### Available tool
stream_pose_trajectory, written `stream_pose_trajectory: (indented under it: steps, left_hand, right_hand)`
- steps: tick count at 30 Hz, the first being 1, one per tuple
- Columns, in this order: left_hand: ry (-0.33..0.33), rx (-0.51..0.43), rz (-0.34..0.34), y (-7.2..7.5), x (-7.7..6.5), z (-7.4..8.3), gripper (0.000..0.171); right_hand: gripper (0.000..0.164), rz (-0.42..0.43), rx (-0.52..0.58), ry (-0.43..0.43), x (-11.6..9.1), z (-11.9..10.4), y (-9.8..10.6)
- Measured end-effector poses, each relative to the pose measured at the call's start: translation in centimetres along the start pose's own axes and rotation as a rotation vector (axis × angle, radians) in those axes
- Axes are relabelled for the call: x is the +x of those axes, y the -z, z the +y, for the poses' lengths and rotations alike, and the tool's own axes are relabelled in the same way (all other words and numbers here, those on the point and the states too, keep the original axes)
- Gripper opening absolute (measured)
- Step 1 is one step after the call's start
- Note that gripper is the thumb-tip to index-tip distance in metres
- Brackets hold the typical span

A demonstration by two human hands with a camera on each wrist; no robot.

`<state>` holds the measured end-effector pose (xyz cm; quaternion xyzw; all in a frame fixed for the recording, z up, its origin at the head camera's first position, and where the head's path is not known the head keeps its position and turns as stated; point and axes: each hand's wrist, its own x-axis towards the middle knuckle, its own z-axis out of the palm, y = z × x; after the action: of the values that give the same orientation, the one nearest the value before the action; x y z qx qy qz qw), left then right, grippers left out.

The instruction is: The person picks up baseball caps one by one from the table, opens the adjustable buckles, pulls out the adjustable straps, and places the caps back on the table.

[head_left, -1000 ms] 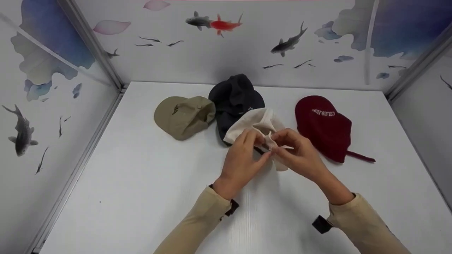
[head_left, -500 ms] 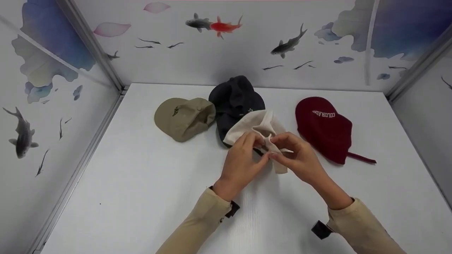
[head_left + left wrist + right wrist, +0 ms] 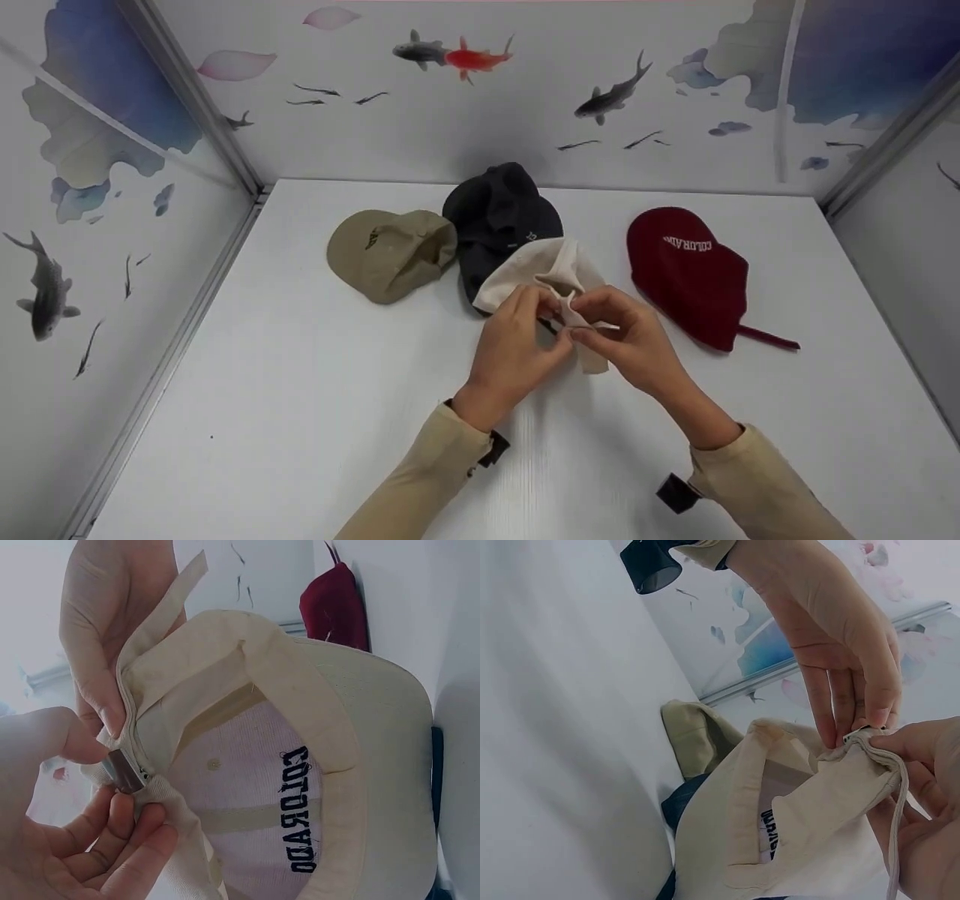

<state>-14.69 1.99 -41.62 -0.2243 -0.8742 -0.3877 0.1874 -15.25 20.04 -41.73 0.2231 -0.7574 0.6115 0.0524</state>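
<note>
Two bare hands work at the back of a cream cap (image 3: pixel 517 271), held above the white counter (image 3: pixel 300 420) in front of the person, roughly midway across. The left hand (image 3: pixel 511 349) has its grip closed to a pinch, thumb and fingers about a small metal buckle (image 3: pixel 126 771) on the cap's rear band. The right hand (image 3: pixel 637 341) likewise keeps no more than a fabric's thickness between thumb and fingers, pinching the band just beside the buckle; from there a loose strap (image 3: pixel 165 611) hangs free. The left wrist view shows the cap's hollow, with dark lettering (image 3: pixel 298 814) reading COLORADO on the inside of the crown. Behind, a black cap (image 3: pixel 499 206) lies partly covered by the cream one in the head view; whether the two touch, I cannot tell. A khaki cap (image 3: pixel 379 259) lies to the left, its edge meeting the black cap. A maroon cap (image 3: pixel 686 281) with white lettering lies well apart from these on the right, its narrow strap (image 3: pixel 769 337) extended across the counter. Painted fish (image 3: pixel 469 58) decorate the wall beyond.
</note>
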Motion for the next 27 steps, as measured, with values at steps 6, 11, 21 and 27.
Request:
stream_pose_trajectory:
  steps: [6,11,21,27]
  left_hand:
    - [-0.013,0.009,0.009,0.14,0.04,0.02,0.022]
    - [-0.007,0.001,0.016,0.54,0.09,-0.04,0.019]
    - [-0.013,-0.079,-0.011,0.75,-0.18,-0.35,0.015]
    - [-0.002,-0.144,-0.021,0.69,-0.23,-0.43,0.013]
  right_hand:
    - [0.023,-0.023,0.022,0.016,0.05,0.18,0.12]
    - [0.023,-0.026,0.021,0.006,0.01,0.26,0.41]
    - [0.021,-0.033,0.022,-0.072,0.02,0.2,0.66]
    - [0.018,-0.035,0.017,-0.143,0.23,0.12,0.81]
